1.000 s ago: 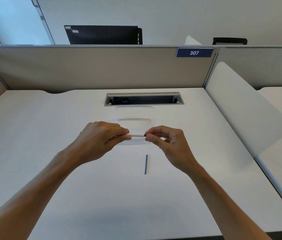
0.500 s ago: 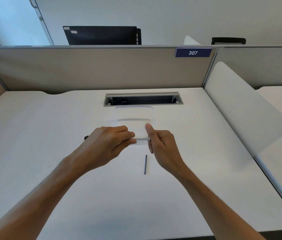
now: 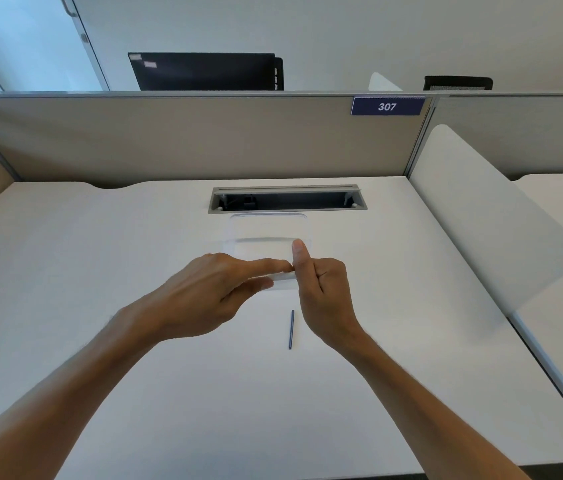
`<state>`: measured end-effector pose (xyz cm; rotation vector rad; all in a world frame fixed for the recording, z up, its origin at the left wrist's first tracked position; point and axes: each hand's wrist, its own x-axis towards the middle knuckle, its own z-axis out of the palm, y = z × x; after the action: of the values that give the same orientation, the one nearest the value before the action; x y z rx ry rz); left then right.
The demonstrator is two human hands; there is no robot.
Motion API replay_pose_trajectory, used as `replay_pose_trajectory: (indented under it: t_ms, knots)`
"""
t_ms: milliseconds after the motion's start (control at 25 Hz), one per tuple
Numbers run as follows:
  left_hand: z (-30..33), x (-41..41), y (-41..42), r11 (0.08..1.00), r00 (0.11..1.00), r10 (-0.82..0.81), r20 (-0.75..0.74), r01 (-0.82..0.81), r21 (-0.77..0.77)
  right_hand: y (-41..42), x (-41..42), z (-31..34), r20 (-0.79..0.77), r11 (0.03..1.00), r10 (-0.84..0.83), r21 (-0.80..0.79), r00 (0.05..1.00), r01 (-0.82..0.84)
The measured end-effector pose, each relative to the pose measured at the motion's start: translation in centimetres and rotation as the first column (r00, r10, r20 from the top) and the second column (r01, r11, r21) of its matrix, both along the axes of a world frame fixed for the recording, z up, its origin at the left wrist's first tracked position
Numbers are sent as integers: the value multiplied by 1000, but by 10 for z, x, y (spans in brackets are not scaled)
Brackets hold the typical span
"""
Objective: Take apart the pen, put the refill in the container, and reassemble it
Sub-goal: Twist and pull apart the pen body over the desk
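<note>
While the left hand [image 3: 204, 296] pinches the white pen barrel [image 3: 283, 278] between thumb and forefinger, the right hand [image 3: 325, 292] curls around its other end, thumb upright. At six o'clock lies the blue refill [image 3: 291, 329] on the desk [image 3: 100, 258]; at twelve, the clear container [image 3: 268, 225].

Count on the surface [image 3: 100, 271]: one clear container [image 3: 268, 226], one blue refill [image 3: 291, 329], one white pen barrel [image 3: 283, 277], two hands.

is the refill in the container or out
Out: the refill lies on the desk, nearer than the clear container.
</note>
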<state>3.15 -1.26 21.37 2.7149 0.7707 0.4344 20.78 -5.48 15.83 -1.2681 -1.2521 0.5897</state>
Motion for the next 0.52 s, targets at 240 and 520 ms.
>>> replay_pose_trajectory:
  t_ms: [240,520]
  knots:
    - [11,-6,10,971,994,-99,49,107,-216,1,2,4,81,990,65,118,995,-75]
    - [21,-11,12,890,979,-193,69,204,-407,-1,4,12,318,930,55,329,946,-165]
